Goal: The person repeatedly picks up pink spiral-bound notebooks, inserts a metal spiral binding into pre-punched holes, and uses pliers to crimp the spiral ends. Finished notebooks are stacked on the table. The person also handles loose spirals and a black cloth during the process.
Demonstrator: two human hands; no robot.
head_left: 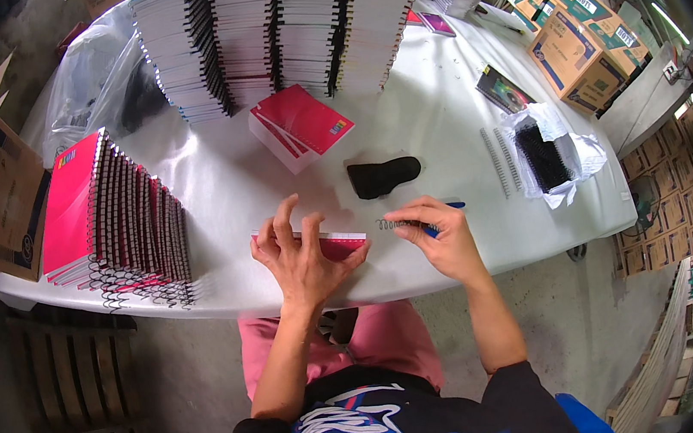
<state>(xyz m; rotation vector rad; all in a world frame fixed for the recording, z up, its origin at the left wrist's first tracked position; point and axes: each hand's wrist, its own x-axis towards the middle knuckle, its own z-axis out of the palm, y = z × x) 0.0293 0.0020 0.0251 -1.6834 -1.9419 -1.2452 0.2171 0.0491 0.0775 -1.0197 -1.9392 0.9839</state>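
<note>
Pinching a spiral binding coil (384,225) between thumb and fingertips, the right hand (443,239) also has a slim blue tool (455,204) lodged in its grip; its exact kind cannot be made out. The coil's free end points left toward a red-covered notebook (342,246), which lies near the front edge of the white-covered bench (458,138), just apart from the coil. The left hand (304,261) is spread over that notebook, fingers arched across it and thumb out to the right; this grip looks like a press from above, and whether any fingertip hooks under the pages cannot be told. If that press slackens, the sheets could slide against one another, and any holes along the edge would fall out of line and snag the coil. Squeezing the coil too hard could bend its loops, while sharing one grip with the blue tool could let either slip. A wide sweep of the left forearm might upset the uneven stack of spiral-bound red notebooks (117,214), and a long forward reach could scatter the loose red covers (309,126) or nudge the black pouch-like piece (383,177) beyond the hands.
</note>
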